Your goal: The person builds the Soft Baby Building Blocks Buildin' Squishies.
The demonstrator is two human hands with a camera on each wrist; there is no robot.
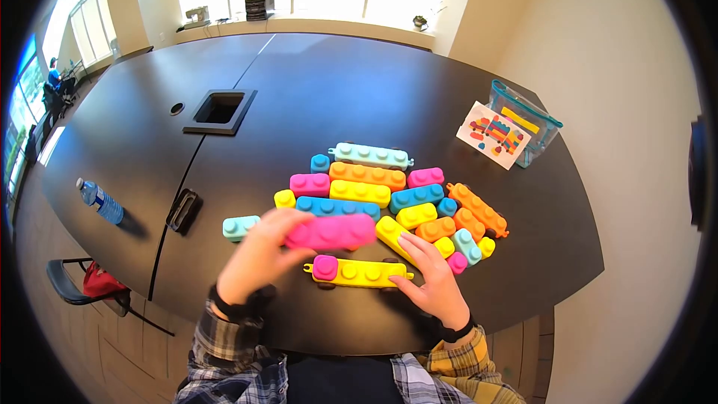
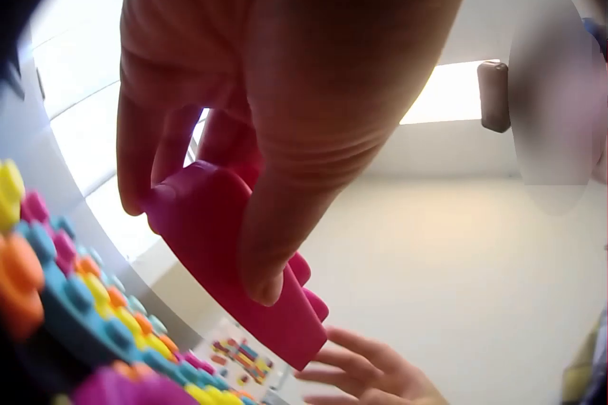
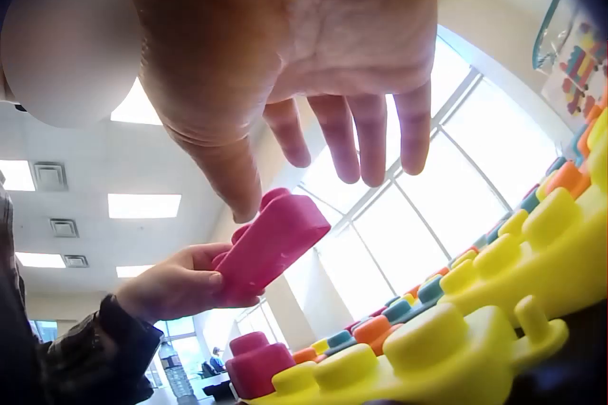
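A long pink building block (image 1: 329, 232) is pinched by my left hand (image 1: 263, 253), raised above the table. The left wrist view shows the thumb along one side of the pink block (image 2: 223, 234) and the fingertips at its far end. Below it stands a yellow wheeled base (image 1: 359, 274) with a small pink block (image 1: 324, 267) on its left stud. My right hand (image 1: 432, 284) hovers by the right end of that base, overlapping a long yellow block (image 1: 390, 233) in the head view. From the right wrist, the right hand (image 3: 323, 54) shows extended fingers holding nothing.
Several loose blocks, a light-blue wheeled base (image 1: 372, 155) and an orange wheeled base (image 1: 479, 208) lie beyond the hands. A picture card (image 1: 493, 135) leans on a clear pouch (image 1: 535, 131) at right. A water bottle (image 1: 101, 202) stands left, near a square table opening (image 1: 250, 97).
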